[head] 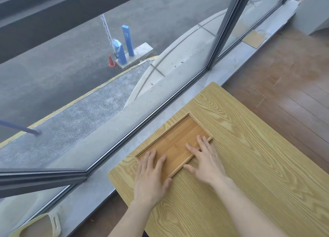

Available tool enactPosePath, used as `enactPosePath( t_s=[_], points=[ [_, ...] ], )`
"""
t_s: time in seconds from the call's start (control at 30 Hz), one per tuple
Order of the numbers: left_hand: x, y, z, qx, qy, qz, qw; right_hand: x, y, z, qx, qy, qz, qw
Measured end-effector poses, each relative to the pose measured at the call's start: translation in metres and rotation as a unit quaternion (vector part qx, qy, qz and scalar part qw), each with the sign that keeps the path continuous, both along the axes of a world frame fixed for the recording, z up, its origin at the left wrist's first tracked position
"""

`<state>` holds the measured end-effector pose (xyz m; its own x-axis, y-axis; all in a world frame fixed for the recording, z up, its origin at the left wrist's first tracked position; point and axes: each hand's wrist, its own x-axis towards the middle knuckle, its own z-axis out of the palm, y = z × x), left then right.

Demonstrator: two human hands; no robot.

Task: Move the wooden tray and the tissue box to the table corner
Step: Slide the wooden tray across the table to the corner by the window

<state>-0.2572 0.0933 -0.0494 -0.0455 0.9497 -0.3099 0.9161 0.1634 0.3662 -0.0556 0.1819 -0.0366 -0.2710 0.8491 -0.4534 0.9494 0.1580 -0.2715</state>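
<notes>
A flat bamboo wooden tray [179, 137] lies on the light wood-grain table [249, 156], close to the table's window-side edge. My left hand [151, 178] rests flat on the tray's near left end, fingers spread, thumb over its front rim. My right hand [204, 158] lies flat over the tray's right front rim, fingers apart and reaching onto the tray floor. Neither hand grips anything. No tissue box is in view.
A grey stone windowsill [160, 115] and large glass panes run along the table's left edge. The table's far corner [213, 84] is near the sill. Wooden floor [284, 80] lies to the right. A pale green basket [35, 226] sits at lower left.
</notes>
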Motion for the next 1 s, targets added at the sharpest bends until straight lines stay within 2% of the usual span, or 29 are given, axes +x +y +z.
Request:
enactPosePath(
  t_s=[0.7, 1.0],
  points=[
    [-0.009, 0.021, 0.000, 0.004, -0.012, 0.022, 1.000, -0.014, 0.020, -0.004, 0.010, -0.004, -0.005, 1.000],
    [0.001, 0.040, 0.010, 0.031, 0.008, -0.039, 0.999, 0.014, 0.001, 0.016, 0.024, -0.003, -0.076, 0.997]
  ],
)
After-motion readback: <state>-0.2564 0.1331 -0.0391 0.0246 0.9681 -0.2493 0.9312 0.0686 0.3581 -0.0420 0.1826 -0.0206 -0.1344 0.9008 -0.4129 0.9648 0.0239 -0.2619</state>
